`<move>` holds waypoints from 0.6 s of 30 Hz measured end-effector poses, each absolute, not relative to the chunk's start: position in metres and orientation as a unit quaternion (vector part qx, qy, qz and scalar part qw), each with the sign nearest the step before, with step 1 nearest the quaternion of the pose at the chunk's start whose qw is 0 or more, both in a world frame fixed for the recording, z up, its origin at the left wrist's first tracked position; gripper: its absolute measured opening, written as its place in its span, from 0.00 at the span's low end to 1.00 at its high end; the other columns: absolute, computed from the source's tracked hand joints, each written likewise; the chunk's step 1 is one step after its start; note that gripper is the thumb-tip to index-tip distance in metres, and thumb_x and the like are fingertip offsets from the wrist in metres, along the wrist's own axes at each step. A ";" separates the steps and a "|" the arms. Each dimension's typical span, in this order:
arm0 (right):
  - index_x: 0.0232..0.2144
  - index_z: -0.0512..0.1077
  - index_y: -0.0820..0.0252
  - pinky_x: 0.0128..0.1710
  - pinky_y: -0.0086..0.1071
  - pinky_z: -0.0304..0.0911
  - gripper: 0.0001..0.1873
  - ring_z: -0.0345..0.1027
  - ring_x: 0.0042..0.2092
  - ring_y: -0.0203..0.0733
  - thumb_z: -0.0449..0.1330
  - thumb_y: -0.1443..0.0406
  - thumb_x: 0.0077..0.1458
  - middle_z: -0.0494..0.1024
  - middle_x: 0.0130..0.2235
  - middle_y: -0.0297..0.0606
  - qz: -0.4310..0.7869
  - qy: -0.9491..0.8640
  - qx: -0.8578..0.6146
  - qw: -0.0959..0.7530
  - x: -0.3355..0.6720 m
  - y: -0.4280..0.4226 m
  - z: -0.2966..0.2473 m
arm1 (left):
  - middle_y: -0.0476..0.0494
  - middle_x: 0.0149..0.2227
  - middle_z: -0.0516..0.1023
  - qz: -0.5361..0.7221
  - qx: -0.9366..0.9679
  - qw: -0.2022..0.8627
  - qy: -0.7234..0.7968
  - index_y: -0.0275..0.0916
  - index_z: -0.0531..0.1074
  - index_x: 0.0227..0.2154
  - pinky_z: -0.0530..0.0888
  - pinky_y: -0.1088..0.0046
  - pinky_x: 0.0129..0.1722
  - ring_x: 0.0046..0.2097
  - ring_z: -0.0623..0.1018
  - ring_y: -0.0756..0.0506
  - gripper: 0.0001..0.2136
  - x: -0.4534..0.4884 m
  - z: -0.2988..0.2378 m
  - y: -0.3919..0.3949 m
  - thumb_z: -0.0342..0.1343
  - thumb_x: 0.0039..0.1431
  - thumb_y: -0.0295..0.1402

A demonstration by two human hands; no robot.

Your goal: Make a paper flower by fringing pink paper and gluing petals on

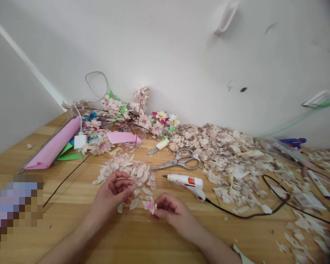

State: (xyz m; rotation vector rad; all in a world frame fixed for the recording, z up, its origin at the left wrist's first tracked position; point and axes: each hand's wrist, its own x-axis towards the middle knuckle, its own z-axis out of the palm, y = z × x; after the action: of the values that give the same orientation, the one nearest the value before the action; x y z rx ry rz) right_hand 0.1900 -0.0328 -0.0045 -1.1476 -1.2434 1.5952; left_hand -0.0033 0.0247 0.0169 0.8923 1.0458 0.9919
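A small artificial flower (150, 207) with pale petals and a pink centre is pinched between the thumb and fingers of my right hand (172, 212), low over the wooden table. Just to its left, my left hand (115, 194) is curled with thumb and fingertips together; whether a petal is between them I cannot make out. Beyond the left fingers lies a loose pile of pale petals (126, 168), with a few single petals (134, 204) between the hands. A white glue gun (184, 180) rests on its side above my right hand, near grey-handled scissors (181, 160).
Finished flower branches (118, 110) lie along the wall beside a pink paper roll (56, 146) and a white charger (80, 140). A yellow-handled knife (161, 145) sits behind the scissors. Dried petals (231, 157) heap up at right, where a black cord (244, 216) loops.
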 end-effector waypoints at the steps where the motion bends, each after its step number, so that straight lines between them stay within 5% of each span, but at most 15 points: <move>1: 0.27 0.68 0.59 0.34 0.30 0.63 0.11 0.69 0.30 0.35 0.64 0.59 0.46 0.75 0.27 0.31 0.663 -0.455 -0.434 0.406 0.190 -0.032 -0.007 | 0.54 0.25 0.76 0.441 0.396 0.659 0.464 0.38 0.63 0.31 0.70 0.82 0.17 0.21 0.74 0.54 0.20 -0.003 0.017 0.024 0.67 0.37 0.32; 8: 0.30 0.66 0.59 0.24 0.24 0.60 0.15 0.67 0.24 0.31 0.68 0.62 0.41 0.74 0.22 0.28 0.755 -0.290 -0.361 0.465 0.189 -0.031 -0.006 | 0.52 0.26 0.76 0.444 0.415 0.636 0.475 0.38 0.63 0.32 0.70 0.82 0.19 0.25 0.73 0.53 0.18 -0.004 0.013 0.026 0.66 0.38 0.32; 18: 0.26 0.67 0.62 0.23 0.24 0.59 0.14 0.65 0.22 0.30 0.69 0.63 0.40 0.73 0.21 0.30 0.758 -0.272 -0.371 0.463 0.189 -0.032 -0.001 | 0.51 0.28 0.75 0.464 0.493 0.559 0.479 0.40 0.63 0.32 0.70 0.81 0.24 0.31 0.73 0.51 0.14 -0.001 0.018 0.020 0.62 0.44 0.33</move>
State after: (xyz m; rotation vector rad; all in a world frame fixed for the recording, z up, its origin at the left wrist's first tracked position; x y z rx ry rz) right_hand 0.1889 -0.0321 -0.0007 -0.9118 -0.6679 1.8631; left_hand -0.0014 0.0197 0.0177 1.1630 1.1292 1.0939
